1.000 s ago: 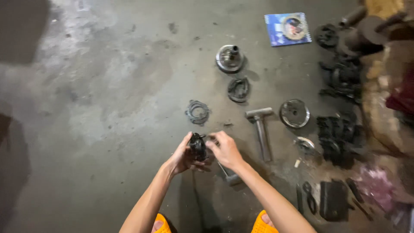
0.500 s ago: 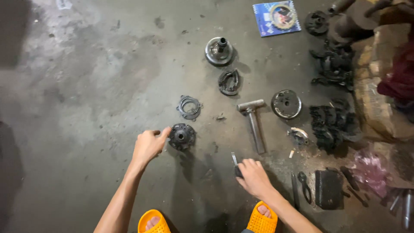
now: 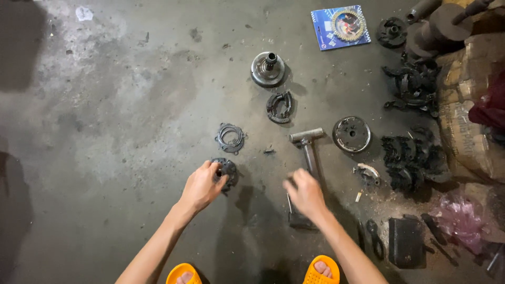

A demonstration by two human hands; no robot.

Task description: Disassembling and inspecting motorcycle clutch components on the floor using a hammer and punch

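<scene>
The left hand [image 3: 200, 186] rests on a dark round clutch hub [image 3: 227, 171] lying on the concrete floor [image 3: 115, 131], fingers curled over its near-left rim. It looks like solid metal, heavy for its size, stiff and probably greasy, so the outer rim offers the surest hold. The right hand [image 3: 305, 194] hovers, fingers loosely bent and holding nothing, over the near end of a T-shaped metal tool [image 3: 307, 150]. A thin ring plate [image 3: 230, 138] lies just beyond the hub.
</scene>
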